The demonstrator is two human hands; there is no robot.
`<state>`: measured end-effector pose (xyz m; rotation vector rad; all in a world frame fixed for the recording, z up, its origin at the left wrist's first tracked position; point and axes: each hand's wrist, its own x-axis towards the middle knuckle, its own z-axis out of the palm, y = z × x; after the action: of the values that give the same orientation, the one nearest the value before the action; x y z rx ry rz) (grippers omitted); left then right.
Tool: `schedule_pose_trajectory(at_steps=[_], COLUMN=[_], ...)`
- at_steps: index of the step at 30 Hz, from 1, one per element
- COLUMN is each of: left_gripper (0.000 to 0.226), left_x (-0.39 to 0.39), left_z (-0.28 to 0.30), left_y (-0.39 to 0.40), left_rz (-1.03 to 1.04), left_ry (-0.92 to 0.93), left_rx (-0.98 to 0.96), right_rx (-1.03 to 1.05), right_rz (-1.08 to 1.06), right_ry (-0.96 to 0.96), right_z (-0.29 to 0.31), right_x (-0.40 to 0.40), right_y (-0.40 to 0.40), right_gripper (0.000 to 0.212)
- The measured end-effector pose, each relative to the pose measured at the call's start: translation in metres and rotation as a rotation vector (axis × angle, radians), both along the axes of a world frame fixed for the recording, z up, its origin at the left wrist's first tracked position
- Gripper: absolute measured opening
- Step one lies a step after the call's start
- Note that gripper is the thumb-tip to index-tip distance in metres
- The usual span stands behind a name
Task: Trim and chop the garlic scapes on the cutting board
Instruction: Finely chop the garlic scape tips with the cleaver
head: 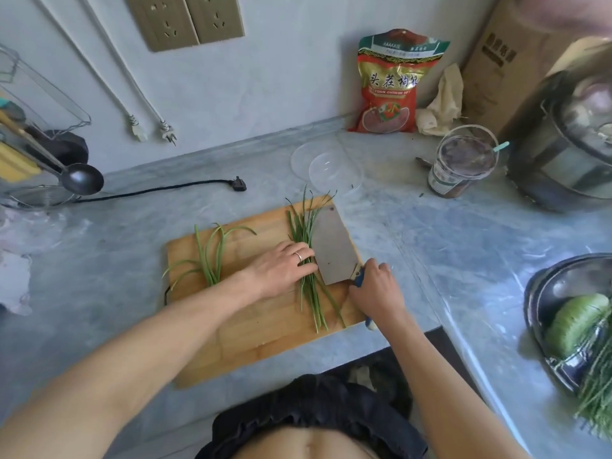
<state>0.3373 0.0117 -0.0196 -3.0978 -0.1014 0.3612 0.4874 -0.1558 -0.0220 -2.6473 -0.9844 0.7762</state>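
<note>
Gripping the blue handle, the right hand point(376, 286) sets a cleaver point(332, 248) against a bundle of garlic scapes point(306, 233) on the right half of the cutting board point(258, 329), while the left hand point(281, 268) presses flat, fingers extended, on the stalks just left of the blade. The step appears to be the first chop of this bundle; next, the blade should come down beside the fingertips. Counted: one cleaver, one board, two bundles, the second bundle point(210, 256) lying untouched on the board's left half, and beyond the board, two clear lids point(326, 167).
</note>
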Motion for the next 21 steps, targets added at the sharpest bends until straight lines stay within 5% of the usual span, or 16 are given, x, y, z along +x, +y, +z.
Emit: schedule_pose_trajectory(at_steps=[5, 10, 21], left_gripper=[0.051, 0.028, 0.037], left_x=[0.006, 0.014, 0.037], left_z=[-0.004, -0.003, 0.016], left_y=[0.011, 0.008, 0.007], left_rz=[-0.232, -0.211, -0.136], left_ry=[0.031, 0.058, 0.245], left_rx=[0.134, 0.141, 0.214], right_rx=[0.024, 0.198, 0.383], right_rz=[-0.177, -0.338, -0.329], right_ry=[0.131, 0.377, 0.408], right_z=[0.003, 0.015, 0.021], right_x=[0.005, 0.02, 0.028], right_y=[-0.002, -0.01, 0.004], right_gripper=[0.02, 0.024, 0.014])
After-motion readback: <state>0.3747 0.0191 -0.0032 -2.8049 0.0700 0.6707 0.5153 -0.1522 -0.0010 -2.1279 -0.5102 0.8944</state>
